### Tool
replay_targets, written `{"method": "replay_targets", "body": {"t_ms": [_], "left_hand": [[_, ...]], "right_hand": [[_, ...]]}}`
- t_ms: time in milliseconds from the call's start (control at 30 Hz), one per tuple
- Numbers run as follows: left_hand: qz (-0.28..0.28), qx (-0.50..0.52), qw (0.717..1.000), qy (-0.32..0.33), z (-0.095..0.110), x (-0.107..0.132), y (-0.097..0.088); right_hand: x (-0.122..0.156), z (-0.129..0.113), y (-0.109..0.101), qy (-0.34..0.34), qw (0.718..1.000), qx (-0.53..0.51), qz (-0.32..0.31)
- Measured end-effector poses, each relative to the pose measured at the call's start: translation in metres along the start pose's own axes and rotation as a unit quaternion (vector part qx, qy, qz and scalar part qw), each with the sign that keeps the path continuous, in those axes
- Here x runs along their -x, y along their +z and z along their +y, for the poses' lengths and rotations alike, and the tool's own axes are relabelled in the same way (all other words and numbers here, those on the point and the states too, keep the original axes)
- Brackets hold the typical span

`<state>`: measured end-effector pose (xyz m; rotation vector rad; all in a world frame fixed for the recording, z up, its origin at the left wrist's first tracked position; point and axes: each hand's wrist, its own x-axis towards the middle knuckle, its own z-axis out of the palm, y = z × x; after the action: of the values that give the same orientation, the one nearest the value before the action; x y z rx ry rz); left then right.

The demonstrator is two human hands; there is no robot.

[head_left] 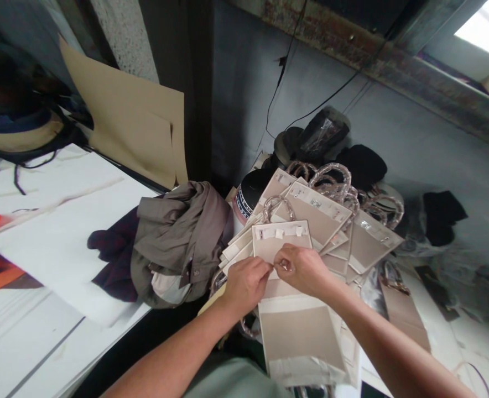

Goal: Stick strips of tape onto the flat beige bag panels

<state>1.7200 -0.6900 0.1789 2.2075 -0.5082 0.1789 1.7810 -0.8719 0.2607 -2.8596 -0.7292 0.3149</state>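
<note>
Both my hands meet at the centre, over a stack of beige paper bags with white-trimmed tops. My left hand [245, 284] pinches the right edge of the top bag [281, 243], just below its white tabs. My right hand [302, 271] grips the same bag beside it, with a small glossy bit at its fingertips that I cannot identify. More bags [323, 218] fan out behind, and their curved handles [329, 179] are wrapped in clear plastic. Another bag [298, 337] lies under my wrists.
A folded grey-brown cloth [182, 243] lies on dark maroon fabric [118, 260] left of the bags, beside a large white board [57, 232]. A black cylindrical container [250, 193], black items [363, 166], and a kraft cardboard sheet [132, 127] stand behind, near a grey wall [427, 143].
</note>
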Motion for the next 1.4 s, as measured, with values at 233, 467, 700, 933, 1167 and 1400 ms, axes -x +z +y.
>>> {"method": "replay_targets", "body": {"t_ms": [233, 467, 700, 933, 1167, 1400], "left_hand": [[-0.048, 0.073, 0.996, 0.011, 0.007, 0.018, 0.028], [-0.099, 0.046, 0.994, 0.004, 0.005, 0.022, 0.047], [-0.095, 0.071, 0.992, -0.039, 0.003, 0.022, 0.044], [-0.063, 0.162, 0.978, -0.119, 0.011, 0.012, 0.023], [-0.050, 0.160, 0.972, -0.167, 0.060, -0.022, -0.008], [-0.081, 0.119, 0.990, -0.008, 0.084, -0.044, 0.005]], "right_hand": [[-0.056, 0.016, 0.008, 0.041, 0.984, -0.170, 0.027], [-0.090, -0.003, 0.026, 0.098, 0.995, 0.006, -0.003], [-0.085, -0.007, 0.047, 0.103, 0.992, 0.038, 0.070], [-0.045, 0.011, 0.040, 0.063, 0.936, -0.278, 0.207], [0.079, 0.028, 0.007, 0.104, 0.862, -0.449, 0.213], [0.122, 0.027, -0.012, 0.054, 0.942, -0.211, 0.255]]}}
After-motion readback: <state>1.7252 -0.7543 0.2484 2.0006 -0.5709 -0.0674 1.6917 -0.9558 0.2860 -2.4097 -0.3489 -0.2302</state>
